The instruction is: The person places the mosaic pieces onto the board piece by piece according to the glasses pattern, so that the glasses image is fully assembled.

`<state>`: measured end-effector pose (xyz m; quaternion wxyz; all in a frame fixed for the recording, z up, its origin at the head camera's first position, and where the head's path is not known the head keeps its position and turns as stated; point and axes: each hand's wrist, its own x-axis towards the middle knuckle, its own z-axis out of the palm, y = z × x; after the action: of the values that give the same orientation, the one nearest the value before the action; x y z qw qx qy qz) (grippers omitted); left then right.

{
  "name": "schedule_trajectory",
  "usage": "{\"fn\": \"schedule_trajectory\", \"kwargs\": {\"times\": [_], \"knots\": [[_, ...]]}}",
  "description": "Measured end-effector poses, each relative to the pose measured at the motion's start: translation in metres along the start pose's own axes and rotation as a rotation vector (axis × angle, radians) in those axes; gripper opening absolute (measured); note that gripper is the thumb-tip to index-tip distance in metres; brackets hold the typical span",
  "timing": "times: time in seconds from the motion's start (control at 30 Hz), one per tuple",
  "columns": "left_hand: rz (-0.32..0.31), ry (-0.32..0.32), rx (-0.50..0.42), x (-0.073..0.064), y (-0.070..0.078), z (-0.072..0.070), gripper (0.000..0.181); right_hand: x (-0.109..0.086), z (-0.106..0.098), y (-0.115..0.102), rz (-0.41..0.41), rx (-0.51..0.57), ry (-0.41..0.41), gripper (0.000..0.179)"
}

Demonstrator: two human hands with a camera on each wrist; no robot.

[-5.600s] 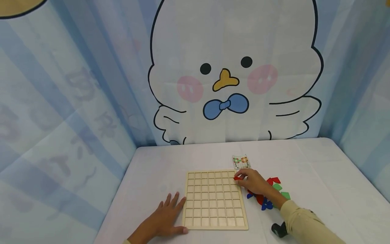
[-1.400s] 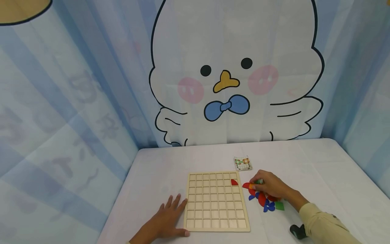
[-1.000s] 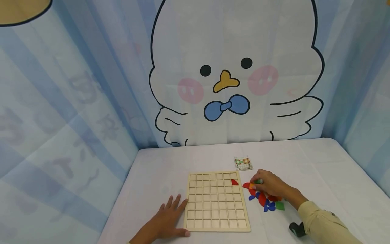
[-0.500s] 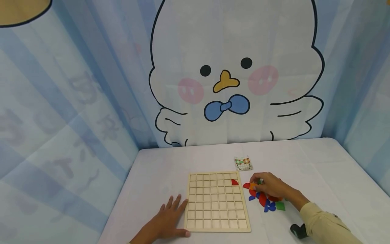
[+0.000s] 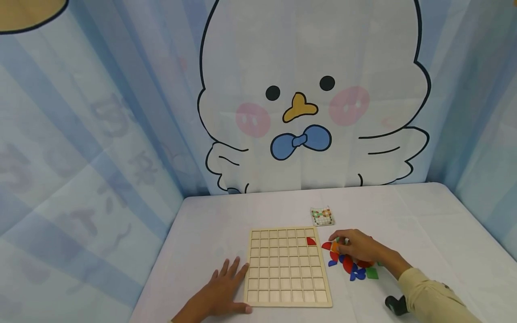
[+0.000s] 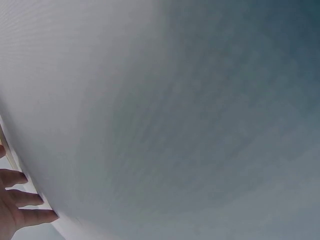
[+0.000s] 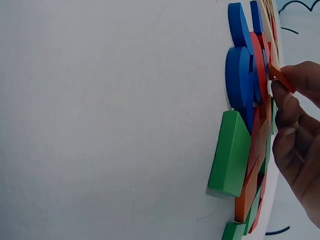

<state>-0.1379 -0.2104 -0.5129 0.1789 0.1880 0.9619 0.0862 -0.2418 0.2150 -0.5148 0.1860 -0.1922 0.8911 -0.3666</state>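
Observation:
My right hand (image 5: 358,244) is over a pile of coloured blocks to the right of a wooden grid board (image 5: 258,306). In the right wrist view the thumb and a finger of the right hand (image 7: 298,122) pinch an orange block (image 7: 282,77). Around it lie blue blocks (image 7: 237,77), a green block (image 7: 231,152) and red pieces, partly hidden by the hand in the head view. One red quarter-round piece (image 5: 310,241) sits in a cell near the board's upper right corner. My left hand (image 5: 220,289) lies with fingers spread against the board's left edge.
A small card with a coloured pattern (image 5: 322,216) lies behind the board's far right corner. Near the right sleeve is a black object (image 5: 396,306), partly covered. The white tabletop (image 5: 218,224) meets a printed curtain (image 5: 282,170) at the back.
The red quarter-round piece, earlier in my right hand, now sits in the board. That hand has moved right to the pile and holds an orange block. The left hand has barely moved.

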Motion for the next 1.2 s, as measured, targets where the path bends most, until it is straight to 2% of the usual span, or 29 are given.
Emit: {"fn": "schedule_trajectory", "kwargs": {"times": [0.23, 0.57, 0.8, 1.2], "knots": [[-0.014, -0.015, -0.017, 0.0, 0.001, -0.002, 0.111, 0.002, 0.001, -0.003, 0.008, 0.039, 0.025, 0.022], [-0.016, -0.026, -0.02, 0.003, -0.001, 0.001, 0.112, 0.005, 0.001, -0.006, 0.045, 0.064, 0.074, 0.03], [-0.033, -0.046, -0.033, 0.003, 0.0, -0.001, 0.112, 0.009, 0.004, -0.009, 0.015, 0.074, 0.094, 0.033], [-0.038, -0.049, -0.031, 0.003, 0.0, 0.0, 0.113, 0.016, 0.01, -0.018, -0.019, 0.145, 0.079, 0.037]]}}
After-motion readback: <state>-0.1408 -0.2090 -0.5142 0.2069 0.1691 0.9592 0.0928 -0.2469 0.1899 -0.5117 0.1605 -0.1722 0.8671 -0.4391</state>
